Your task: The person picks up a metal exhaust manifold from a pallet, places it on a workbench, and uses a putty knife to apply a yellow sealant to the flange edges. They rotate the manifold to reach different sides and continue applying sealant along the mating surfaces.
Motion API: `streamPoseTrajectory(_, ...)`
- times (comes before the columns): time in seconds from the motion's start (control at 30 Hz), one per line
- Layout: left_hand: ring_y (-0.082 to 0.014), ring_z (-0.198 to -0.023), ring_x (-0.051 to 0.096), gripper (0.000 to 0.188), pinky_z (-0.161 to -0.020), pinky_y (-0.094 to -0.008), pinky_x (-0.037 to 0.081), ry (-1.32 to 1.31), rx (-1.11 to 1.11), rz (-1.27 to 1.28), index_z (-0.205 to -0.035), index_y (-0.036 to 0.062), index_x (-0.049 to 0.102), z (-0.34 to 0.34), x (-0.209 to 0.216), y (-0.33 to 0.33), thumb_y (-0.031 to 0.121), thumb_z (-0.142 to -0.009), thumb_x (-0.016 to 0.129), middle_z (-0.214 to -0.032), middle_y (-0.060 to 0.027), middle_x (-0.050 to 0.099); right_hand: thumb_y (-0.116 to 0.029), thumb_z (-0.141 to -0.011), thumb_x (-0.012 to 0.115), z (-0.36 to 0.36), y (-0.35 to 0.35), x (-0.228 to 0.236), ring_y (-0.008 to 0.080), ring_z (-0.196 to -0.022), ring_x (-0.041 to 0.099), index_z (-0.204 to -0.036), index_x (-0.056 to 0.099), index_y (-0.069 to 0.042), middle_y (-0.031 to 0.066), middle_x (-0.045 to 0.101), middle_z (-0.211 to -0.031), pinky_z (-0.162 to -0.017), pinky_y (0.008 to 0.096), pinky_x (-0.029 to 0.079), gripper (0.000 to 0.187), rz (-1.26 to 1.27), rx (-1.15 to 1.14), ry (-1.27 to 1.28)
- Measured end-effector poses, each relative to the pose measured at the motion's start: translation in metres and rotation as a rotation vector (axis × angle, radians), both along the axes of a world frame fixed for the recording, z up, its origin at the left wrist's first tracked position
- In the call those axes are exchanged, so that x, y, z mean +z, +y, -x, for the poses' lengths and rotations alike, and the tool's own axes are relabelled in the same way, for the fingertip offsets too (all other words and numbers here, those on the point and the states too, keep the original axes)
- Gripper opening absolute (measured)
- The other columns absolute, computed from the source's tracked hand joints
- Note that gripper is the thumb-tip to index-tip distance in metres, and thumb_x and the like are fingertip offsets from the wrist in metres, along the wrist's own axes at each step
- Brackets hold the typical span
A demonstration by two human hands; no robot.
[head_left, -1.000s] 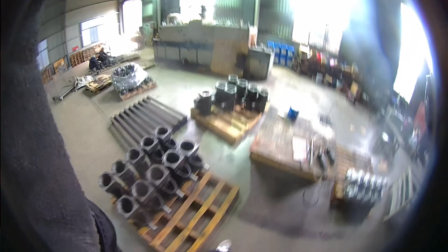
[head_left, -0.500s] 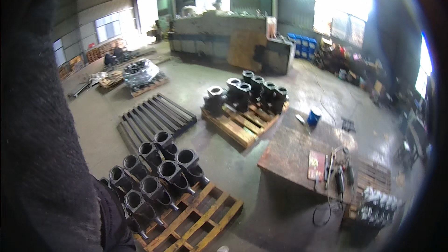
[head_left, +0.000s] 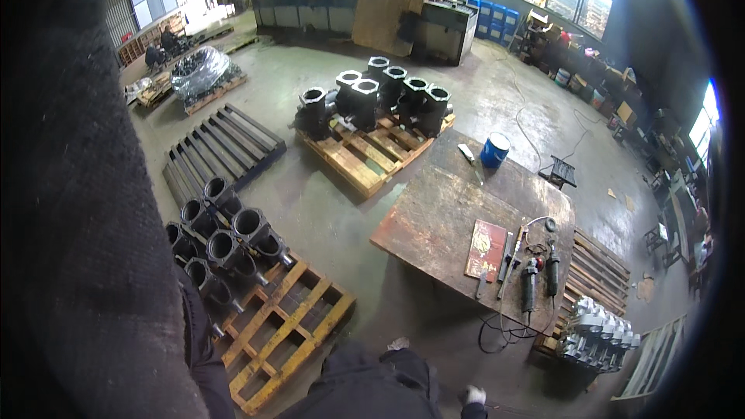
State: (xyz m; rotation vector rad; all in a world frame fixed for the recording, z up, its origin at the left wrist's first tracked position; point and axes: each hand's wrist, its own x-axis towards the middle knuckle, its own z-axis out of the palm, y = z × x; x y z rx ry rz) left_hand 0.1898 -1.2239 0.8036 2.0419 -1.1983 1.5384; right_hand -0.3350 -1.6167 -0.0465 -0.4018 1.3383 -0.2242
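At the lower edge my right hand (head_left: 475,396), in a whitish glove, hangs beside my dark clothing (head_left: 372,384). It touches nothing that I can see, and its fingers are too small to read. My left hand is out of the picture. A light grey tip (head_left: 399,344), perhaps a shoe, shows ahead of my clothing. Nearest to my right hand is a worn metal-topped table (head_left: 419,213). On it lie two angle grinders (head_left: 529,287), a reddish-brown flat board (head_left: 487,248) and a white-handled tool (head_left: 466,153), beside a blue bucket (head_left: 495,150).
Black flanged cylinder castings (head_left: 223,247) crowd a yellowish pallet (head_left: 310,302) at the left. More castings (head_left: 363,101) stand on a pallet (head_left: 349,163) farther off. Silvery castings (head_left: 596,334) sit right of the table. Cables (head_left: 504,334) hang below its edge. Two people (head_left: 159,50) are far left.
The view has tipped downward and shifted, so the table and pallets sit higher and farther left. My right hand and clothing have come into the picture at the lower edge.
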Motion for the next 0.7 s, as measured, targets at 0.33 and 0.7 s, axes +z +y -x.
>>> streamPoseTrajectory(0.33,-0.0283,-0.135,0.05,0.081,-0.114,-0.042,0.038,0.378,-0.123,0.133,-0.15,0.0055,0.042,-0.086,-0.073,-0.08,0.04,-0.087,0.08,-0.147,-0.014,0.052,0.0,-0.091,0.061,-0.236,-0.096,0.125,0.0217,-0.063,0.063,-0.133,0.047,0.001,0.0129,0.062,-0.09,-0.056,0.0362,0.056,0.044,0.525,0.157,0.04)
streamPoseTrajectory(0.7,-0.0176,-0.115,0.061,0.043,-0.1,-0.0311,0.052,1.809,-0.268,0.656,-0.135,0.0002,0.056,-0.299,-0.462,-0.046,-0.008,-0.093,0.055,-0.128,-0.0104,0.063,0.006,-0.083,0.06,-0.191,0.022,0.051,0.0276,-0.056,0.061,-0.109,0.057,-0.004,0.0139,0.06,-0.076,-0.049,0.043,0.052,0.028,0.205,-0.147,0.406)
